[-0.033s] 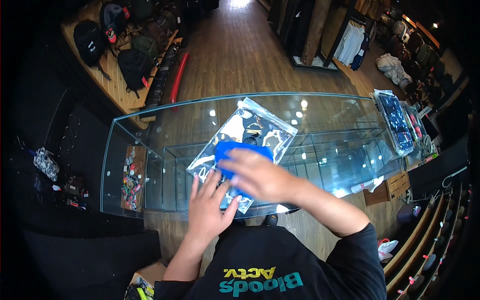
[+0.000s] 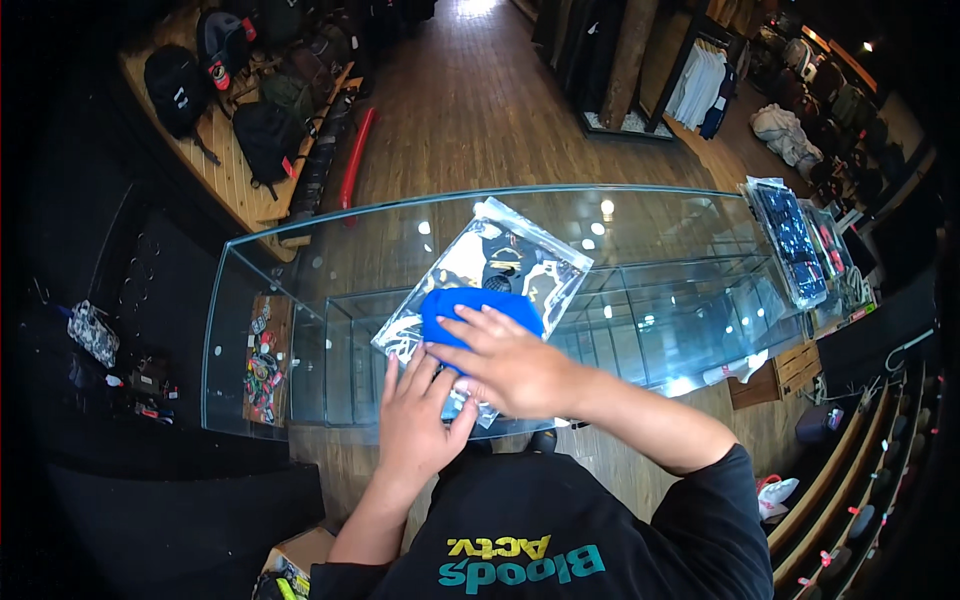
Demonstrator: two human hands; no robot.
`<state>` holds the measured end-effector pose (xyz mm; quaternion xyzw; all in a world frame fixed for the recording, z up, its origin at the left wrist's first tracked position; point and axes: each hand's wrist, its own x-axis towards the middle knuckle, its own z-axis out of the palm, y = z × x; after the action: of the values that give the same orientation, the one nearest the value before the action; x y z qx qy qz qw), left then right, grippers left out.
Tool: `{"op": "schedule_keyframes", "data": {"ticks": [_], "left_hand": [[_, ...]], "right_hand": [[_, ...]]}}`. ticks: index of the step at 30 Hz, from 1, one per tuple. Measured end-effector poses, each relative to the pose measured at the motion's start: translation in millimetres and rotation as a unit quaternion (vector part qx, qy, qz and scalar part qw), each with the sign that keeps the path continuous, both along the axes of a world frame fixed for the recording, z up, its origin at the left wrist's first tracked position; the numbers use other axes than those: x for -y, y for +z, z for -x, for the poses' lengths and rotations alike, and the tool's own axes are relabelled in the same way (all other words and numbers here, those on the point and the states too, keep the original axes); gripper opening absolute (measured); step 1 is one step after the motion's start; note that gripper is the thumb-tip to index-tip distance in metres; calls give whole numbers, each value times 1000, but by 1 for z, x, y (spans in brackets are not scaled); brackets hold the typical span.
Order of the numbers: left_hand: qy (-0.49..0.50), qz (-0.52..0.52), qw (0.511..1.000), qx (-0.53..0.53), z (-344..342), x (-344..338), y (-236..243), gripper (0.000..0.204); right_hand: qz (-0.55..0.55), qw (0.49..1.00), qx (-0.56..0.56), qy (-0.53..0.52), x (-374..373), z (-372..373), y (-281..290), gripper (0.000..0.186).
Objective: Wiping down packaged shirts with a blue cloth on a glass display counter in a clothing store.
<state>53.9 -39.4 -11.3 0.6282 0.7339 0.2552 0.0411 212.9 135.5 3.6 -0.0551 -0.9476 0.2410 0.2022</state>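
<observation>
While both hands press down on it, the blue folded cloth (image 2: 478, 308) lies on top of a clear plastic bag (image 2: 500, 270) holding a dark patterned garment, and that bag rests on the glass counter (image 2: 660, 250) near its front edge, close to the person. The right hand (image 2: 505, 365) lies flat across the cloth with fingers spread, pinching nothing. The left hand (image 2: 420, 420) sits just nearer the person than the cloth, open, its fingertips tucked under the right hand at the bag's near edge. Judging by this, the step in hand is flattening or folding the cloth, and the next move would call for an even, steady press. Farther along the counter, well apart to the right, lies another bagged dark garment (image 2: 790, 240).
</observation>
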Motion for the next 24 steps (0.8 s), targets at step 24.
{"op": "schedule_keyframes", "data": {"ticks": [24], "left_hand": [[0,-44,999,-5,-1,-2,12,62]], "right_hand": [[-56,983,102,-144,-85,-6,-5,51]]}}
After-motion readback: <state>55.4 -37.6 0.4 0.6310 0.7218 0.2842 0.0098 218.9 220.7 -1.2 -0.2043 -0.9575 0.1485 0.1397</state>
